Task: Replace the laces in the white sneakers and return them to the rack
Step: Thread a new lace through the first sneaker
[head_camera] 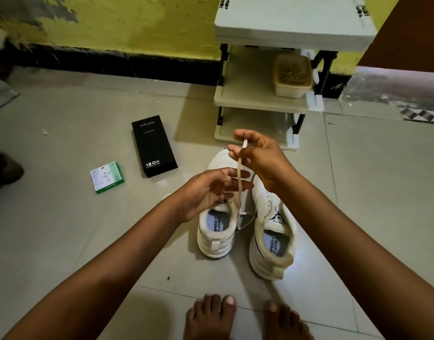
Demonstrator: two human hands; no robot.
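Two white sneakers stand side by side on the tiled floor point(63, 133), heels toward the person and toes toward the rack point(262, 101). The left sneaker point(217, 231) has a navy line along its sole and a blue insole printed "SPEED FLEXIBLE"; the right sneaker point(272, 231) carries the same insole, a printed tongue, a yellowed collar and empty eyelets down its visible side. A flat, off-white lace point(240, 177), dingy along its length, rises from the left sneaker's top eyelets up to the hands, with a short loop of it lying between the two shoes.

The right hand point(257, 155) hovers above the toes of the sneakers and pinches the upper end of the lace between thumb and forefinger, the tip poking out above the fingers. The left hand point(211, 187) sits lower, over the tongue of the left sneaker, fingers extended and loosely spread toward the lace; it seems to touch the lace at the fingertips, though the blur makes that uncertain.

The rack stands just beyond the sneakers against the yellow wall, a beige tub point(292, 76) on its middle shelf. A black box point(154, 146) and a small green box point(108, 176) lie on the floor to the left. Bare feet point(211, 317) show at the bottom edge.
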